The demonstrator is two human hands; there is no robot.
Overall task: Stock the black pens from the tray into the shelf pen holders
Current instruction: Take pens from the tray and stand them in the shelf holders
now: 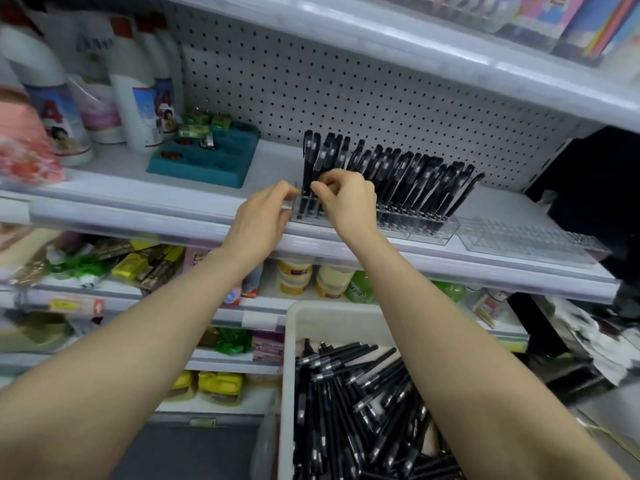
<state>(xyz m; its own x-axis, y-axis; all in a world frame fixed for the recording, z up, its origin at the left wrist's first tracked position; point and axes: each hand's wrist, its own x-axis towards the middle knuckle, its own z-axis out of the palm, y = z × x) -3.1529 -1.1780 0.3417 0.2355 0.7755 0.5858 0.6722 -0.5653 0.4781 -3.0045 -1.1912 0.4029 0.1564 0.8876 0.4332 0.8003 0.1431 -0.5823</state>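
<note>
Both hands work at the left end of the clear pen holder (429, 227), which sits near the front edge of the white shelf (138, 216). The right hand (346, 199) has its fingers curled, thumb and forefinger pinching the barrel of an upright black pen (307, 157) low down, just above the slots. The left hand (258, 216) is curled at the holder's left end wall; I cannot tell whether it pinches the wall or a pen. To seat this pen well, I judge it best to keep it vertical, guide the tip into a free cell, and push straight down while the other hand steadies the light holder so it does not slide on the smooth shelf. The holder is hard, transparent plastic, a long shallow box divided into small square cells. The pens in it (415, 178) are slim, glossy black cylinders with clips and pale bands, and most lean to the right. A second, empty holder (526, 241) of the same kind lies to the right. Below and nearer, the white plastic tray (294, 337) holds a loose, crisscrossed heap of black pens (349, 410), so plenty remains to stock. Behind the shelf stands a perforated pegboard (311, 81).
</note>
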